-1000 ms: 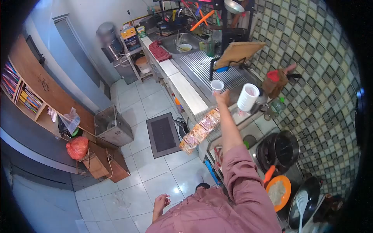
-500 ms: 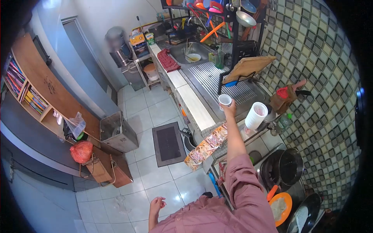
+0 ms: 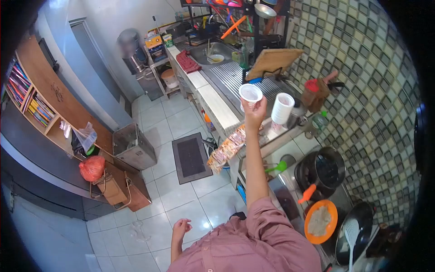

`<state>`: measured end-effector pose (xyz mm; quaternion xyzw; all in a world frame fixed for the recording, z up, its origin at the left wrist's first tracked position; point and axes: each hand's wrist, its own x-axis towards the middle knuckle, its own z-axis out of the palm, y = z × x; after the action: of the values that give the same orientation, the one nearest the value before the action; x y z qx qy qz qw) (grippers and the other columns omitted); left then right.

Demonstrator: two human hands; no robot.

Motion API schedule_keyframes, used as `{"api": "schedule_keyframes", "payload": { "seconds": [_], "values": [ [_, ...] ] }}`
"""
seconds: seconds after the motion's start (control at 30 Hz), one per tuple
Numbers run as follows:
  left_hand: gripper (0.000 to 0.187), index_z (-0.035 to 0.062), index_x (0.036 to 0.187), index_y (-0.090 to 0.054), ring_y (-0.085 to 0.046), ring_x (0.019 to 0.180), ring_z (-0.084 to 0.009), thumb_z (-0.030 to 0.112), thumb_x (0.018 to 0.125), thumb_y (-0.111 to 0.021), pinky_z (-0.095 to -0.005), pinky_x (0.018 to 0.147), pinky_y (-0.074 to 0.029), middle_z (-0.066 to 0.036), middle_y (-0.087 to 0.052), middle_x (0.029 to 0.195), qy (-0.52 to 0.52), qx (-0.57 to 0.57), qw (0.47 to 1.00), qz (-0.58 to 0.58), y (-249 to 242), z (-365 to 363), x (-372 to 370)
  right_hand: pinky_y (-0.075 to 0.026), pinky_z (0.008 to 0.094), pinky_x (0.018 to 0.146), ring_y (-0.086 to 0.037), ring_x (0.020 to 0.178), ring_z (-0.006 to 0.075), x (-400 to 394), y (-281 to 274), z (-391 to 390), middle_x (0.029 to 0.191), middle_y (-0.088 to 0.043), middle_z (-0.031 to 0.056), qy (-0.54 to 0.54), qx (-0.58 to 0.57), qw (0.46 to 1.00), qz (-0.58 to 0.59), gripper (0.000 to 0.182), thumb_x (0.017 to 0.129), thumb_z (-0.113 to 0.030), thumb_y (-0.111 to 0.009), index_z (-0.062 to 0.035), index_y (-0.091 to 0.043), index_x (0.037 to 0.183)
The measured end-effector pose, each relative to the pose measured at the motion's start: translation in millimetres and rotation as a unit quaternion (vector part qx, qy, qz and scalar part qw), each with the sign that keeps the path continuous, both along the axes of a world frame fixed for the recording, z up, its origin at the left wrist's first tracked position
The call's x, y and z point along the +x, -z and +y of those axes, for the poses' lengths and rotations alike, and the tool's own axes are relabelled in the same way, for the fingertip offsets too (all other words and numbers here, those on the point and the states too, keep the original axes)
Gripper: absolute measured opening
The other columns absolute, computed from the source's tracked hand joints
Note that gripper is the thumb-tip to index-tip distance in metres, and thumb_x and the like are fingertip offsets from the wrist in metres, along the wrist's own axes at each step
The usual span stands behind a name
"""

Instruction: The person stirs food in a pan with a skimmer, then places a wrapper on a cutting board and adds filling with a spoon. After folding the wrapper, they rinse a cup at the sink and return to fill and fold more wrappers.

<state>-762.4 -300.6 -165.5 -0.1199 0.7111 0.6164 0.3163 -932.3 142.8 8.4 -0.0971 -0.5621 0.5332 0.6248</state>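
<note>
My right hand (image 3: 256, 113) is closed around a white plastic cup (image 3: 250, 93), gripping it from the near side above the counter's edge. The cup is upright with its mouth facing up towards me. Just right of that hand, a stack of white cups (image 3: 282, 109) stands on the counter. Beneath my right forearm lies a long strip of patterned, orange-brown packaging (image 3: 227, 148), sticking out past the counter's edge. Low over the floor, my left hand (image 3: 181, 226) hangs by my body, holding nothing, its fingers loosely bent and apart.
Behind the cup is the sink's ribbed drainboard (image 3: 226, 81), with a wooden cutting board (image 3: 275, 63) in a rack. To the right are a dark pan (image 3: 329, 168) with an orange handle and an orange plate (image 3: 333, 223) of pale food. A dark mat (image 3: 192, 159) lies on the floor.
My right hand has lifted the white cup and brought it closer to me. The camera view has shifted, uncovering a green ladle near the pan. My left hand stays low and empty.
</note>
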Motion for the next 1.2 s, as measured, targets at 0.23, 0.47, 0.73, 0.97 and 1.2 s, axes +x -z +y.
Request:
{"api": "schedule_keyframes", "payload": {
  "seconds": [0.23,0.47,0.73,0.97,1.2],
  "values": [
    [0.025,0.0009,0.088,-0.057,-0.055,0.061,-0.0090,0.023,0.089,-0.047,-0.0197,0.054,-0.043,-0.004,-0.057,0.069,0.092,0.006,0.995,0.037,5,6,51,-0.040,0.0268,0.086,-0.053,0.097,0.0154,190,-73,-91,0.104,-0.054,0.0094,-0.085,-0.029,0.996,0.028,0.051,0.066,0.001,-0.071,0.0031,-0.044,0.110],
    [0.023,0.0032,0.091,-0.057,-0.052,0.062,-0.0081,0.024,0.088,-0.047,-0.0206,0.059,-0.045,-0.003,-0.056,0.070,0.279,0.001,0.960,-0.015,28,10,140,-0.039,0.0265,0.087,-0.051,0.098,0.0141,394,-65,-122,0.105,-0.051,0.0075,-0.052,-0.005,0.998,-0.047,0.052,0.065,0.005,-0.068,0.0014,-0.042,0.110],
    [0.022,0.0015,0.092,-0.058,-0.053,0.062,-0.0088,0.020,0.087,-0.047,-0.0210,0.057,-0.043,-0.004,-0.057,0.070,0.355,-0.007,0.933,-0.051,51,11,225,-0.039,0.0287,0.089,-0.051,0.100,0.0158,616,-39,-115,0.105,-0.051,0.0079,0.099,-0.058,0.980,-0.160,0.053,0.065,0.005,-0.067,-0.0013,-0.040,0.110],
    [0.024,0.0014,0.092,-0.057,-0.054,0.062,-0.0099,0.022,0.087,-0.047,-0.0205,0.056,-0.044,-0.006,-0.059,0.072,0.357,-0.038,0.933,-0.016,65,46,274,-0.042,0.0257,0.083,-0.054,0.093,0.0135,774,-19,-70,0.100,-0.054,0.0078,0.182,-0.091,0.946,-0.254,0.046,0.069,-0.002,-0.070,-0.0006,-0.042,0.105],
    [0.023,0.0031,0.093,-0.056,-0.053,0.060,-0.0087,0.024,0.088,-0.047,-0.0196,0.056,-0.043,-0.005,-0.058,0.070,0.342,0.011,0.940,-0.020,49,87,357,-0.043,0.0255,0.077,-0.056,0.087,0.0131,860,26,-19,0.094,-0.059,0.0085,0.164,-0.075,0.911,-0.372,0.045,0.067,-0.010,-0.073,0.0000,-0.045,0.101]
  ]
}}
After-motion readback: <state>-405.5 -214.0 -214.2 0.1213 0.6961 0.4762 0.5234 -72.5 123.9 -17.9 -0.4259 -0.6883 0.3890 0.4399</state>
